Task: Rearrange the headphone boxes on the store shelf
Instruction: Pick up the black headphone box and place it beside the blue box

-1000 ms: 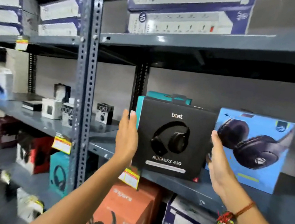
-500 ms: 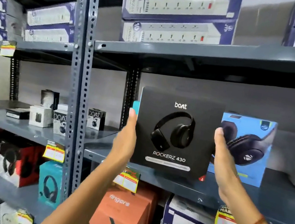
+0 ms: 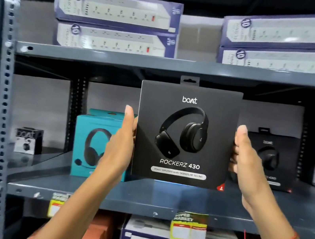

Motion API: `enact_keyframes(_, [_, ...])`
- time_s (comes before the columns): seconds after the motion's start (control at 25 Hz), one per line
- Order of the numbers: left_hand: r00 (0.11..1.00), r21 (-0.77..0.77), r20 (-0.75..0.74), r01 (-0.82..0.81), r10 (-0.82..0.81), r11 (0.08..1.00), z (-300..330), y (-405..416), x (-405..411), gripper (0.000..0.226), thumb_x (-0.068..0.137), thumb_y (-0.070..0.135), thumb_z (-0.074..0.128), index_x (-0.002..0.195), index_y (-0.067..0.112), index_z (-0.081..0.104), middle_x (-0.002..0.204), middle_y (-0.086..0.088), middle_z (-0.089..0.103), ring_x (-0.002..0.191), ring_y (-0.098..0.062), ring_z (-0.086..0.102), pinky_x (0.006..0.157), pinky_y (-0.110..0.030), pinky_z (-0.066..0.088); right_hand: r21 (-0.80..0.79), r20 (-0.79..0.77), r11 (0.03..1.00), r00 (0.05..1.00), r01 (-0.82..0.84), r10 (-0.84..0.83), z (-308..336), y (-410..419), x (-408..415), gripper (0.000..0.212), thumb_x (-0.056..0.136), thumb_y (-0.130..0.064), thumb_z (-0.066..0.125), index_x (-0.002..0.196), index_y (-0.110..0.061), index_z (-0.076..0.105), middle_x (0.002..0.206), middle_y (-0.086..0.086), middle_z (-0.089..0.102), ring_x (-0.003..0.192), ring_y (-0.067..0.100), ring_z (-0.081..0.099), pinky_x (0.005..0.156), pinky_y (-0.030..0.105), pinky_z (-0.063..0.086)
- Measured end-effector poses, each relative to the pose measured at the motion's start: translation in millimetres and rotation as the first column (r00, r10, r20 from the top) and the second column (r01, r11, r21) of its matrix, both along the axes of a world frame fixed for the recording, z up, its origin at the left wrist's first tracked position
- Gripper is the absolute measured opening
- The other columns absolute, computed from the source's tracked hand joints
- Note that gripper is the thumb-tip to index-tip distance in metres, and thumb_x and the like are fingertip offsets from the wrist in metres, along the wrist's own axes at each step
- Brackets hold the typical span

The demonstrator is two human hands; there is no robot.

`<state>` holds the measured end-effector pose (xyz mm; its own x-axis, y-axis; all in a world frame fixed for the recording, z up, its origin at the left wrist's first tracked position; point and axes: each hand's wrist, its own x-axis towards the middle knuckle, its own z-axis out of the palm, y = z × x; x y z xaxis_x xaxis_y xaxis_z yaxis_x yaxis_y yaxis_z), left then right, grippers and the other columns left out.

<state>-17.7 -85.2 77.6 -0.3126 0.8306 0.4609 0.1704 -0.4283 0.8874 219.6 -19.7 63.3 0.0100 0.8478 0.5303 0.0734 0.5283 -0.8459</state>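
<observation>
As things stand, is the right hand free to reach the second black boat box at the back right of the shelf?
Probably not yet. The right hand and left hand clamp the black Rockerz 430 box between them; the second black box sits just behind that hand, otherwise unobstructed.

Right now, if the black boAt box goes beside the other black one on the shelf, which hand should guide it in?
Right hand, probably. It grips the held box's right edge, directly in front of the second black box; the left hand sits by the teal box.
</observation>
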Motion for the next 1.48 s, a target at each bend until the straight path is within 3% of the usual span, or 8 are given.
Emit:
enact_keyframes(0.24, [0.989,-0.081,0.036,0.147,-0.145,0.986,-19,92,120,0.112,0.047,0.107,0.027,0.11,0.023,0.066,0.128,-0.008,0.069,0.127,-0.035,0.058,0.113,-0.054,0.04,0.009,-0.031,0.974,0.973,0.227,-0.227,-8,20,115,0.111,0.059,-0.099,0.031,0.15,-0.037,0.035,0.158,-0.015,0.034,0.147,0.01,0.029,0.122,0.046,0.021])
enact_keyframes(0.4, [0.972,-0.152,0.064,0.233,-0.226,0.96,-37,148,189,0.136,0.04,0.108,0.029,0.148,0.027,0.05,0.154,0.0,0.05,0.143,-0.022,0.045,0.121,-0.045,0.03,0.01,-0.014,0.958,0.958,0.287,-0.286,-23,53,176,0.103,0.065,-0.096,0.033,0.15,-0.038,0.034,0.15,-0.024,0.029,0.147,0.011,0.029,0.122,0.045,0.022])
enact_keyframes(0.6, [0.945,-0.227,-0.047,0.304,-0.322,0.925,-46,205,246,0.099,0.072,0.09,0.019,0.157,0.041,0.026,0.163,0.017,0.029,0.154,-0.014,0.021,0.126,-0.043,0.012,-0.112,-0.042,0.963,0.967,0.245,-0.251,-30,114,223,0.097,0.065,-0.091,0.038,0.146,-0.038,0.039,0.15,-0.015,0.039,0.141,0.012,0.034,0.123,0.044,0.02])
enact_keyframes(0.8, [0.962,-0.268,-0.031,0.253,-0.27,0.93,-50,242,270,0.081,0.087,0.08,0.021,0.158,0.04,0.023,0.165,0.013,0.026,0.154,-0.017,0.021,0.124,-0.039,0.013,-0.181,-0.015,0.974,0.99,0.133,-0.138,-32,167,244,0.133,0.04,-0.1,0.044,0.155,-0.036,0.02,0.152,-0.023,0.02,0.15,0.01,0.019,0.124,0.041,0.015])
enact_keyframes(1.16, [0.936,-0.306,-0.038,0.322,-0.349,0.896,-61,258,272,0.072,0.098,0.068,0.018,0.16,0.038,0.001,0.168,0.019,0.004,0.155,-0.008,0.005,0.124,-0.035,0.006,-0.25,-0.017,0.968,0.999,-0.03,0.027,-47,195,254,0.092,0.077,-0.081,0.037,0.155,-0.04,0.009,0.164,-0.017,0.006,0.151,0.005,0.009,0.123,0.038,0.01])
enact_keyframes(1.28, [0.941,-0.281,-0.053,0.308,-0.335,0.909,-51,239,248,0.071,0.096,0.07,0.017,0.159,0.042,-0.003,0.167,0.021,0.002,0.156,-0.01,0.005,0.124,-0.038,0.006,-0.111,-0.059,0.965,0.968,0.237,-0.245,-38,198,232,0.119,0.055,-0.099,0.038,0.155,-0.04,0.013,0.161,-0.022,0.012,0.147,0.0,0.014,0.122,0.035,0.01])
enact_keyframes(1.4, [0.955,-0.069,-0.133,0.258,-0.265,0.964,-23,197,218,0.066,0.097,0.067,0.023,0.157,0.048,0.0,0.157,0.039,0.007,0.153,0.0,0.011,0.122,-0.031,0.009,0.166,-0.196,0.854,0.866,0.492,-0.461,-11,172,192,0.078,0.078,-0.08,0.035,0.148,-0.058,0.011,0.166,-0.012,0.016,0.152,0.01,0.015,0.123,0.046,0.013])
enact_keyframes(1.48, [0.968,0.192,-0.164,0.221,-0.191,0.956,-1,158,164,0.07,0.088,0.069,0.028,0.151,0.051,0.004,0.136,0.059,0.017,0.137,0.02,0.032,0.114,-0.013,0.024,0.34,-0.287,0.832,0.891,0.438,-0.351,6,151,130,0.062,0.086,-0.072,0.039,0.144,-0.063,0.018,0.165,-0.014,0.019,0.151,0.005,0.017,0.123,0.045,0.015])
